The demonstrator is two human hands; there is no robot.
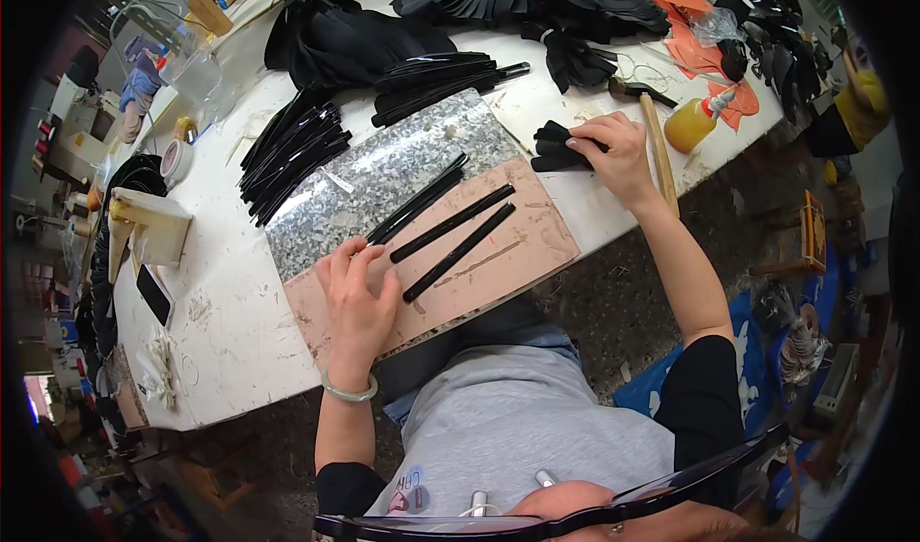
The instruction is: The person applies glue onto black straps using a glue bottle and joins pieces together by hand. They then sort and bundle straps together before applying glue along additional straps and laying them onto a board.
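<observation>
Several narrow, shiny black strips (460, 250) lie slanted on a pinkish-brown board (541, 216). My left hand (359, 288) rests at the near left end of these strips, thumb and fingers apart, with its fingertips beside or touching the strip ends. Off the board's right corner, my right hand (618, 157) pinches the edge of a small stack of matte black pieces (558, 147) on the white table. The underside of the pinch is hidden. Behind the board lies a speckled grey slab (335, 211).
Bundles of black strips (292, 154) and black material (350, 44) lie at the back. A wooden-handled hammer (659, 154) and a yellow squeeze bottle (692, 125) are right of my right hand. A phone (154, 296) and a pale block (158, 226) sit on the left; another person (858, 111) is far right.
</observation>
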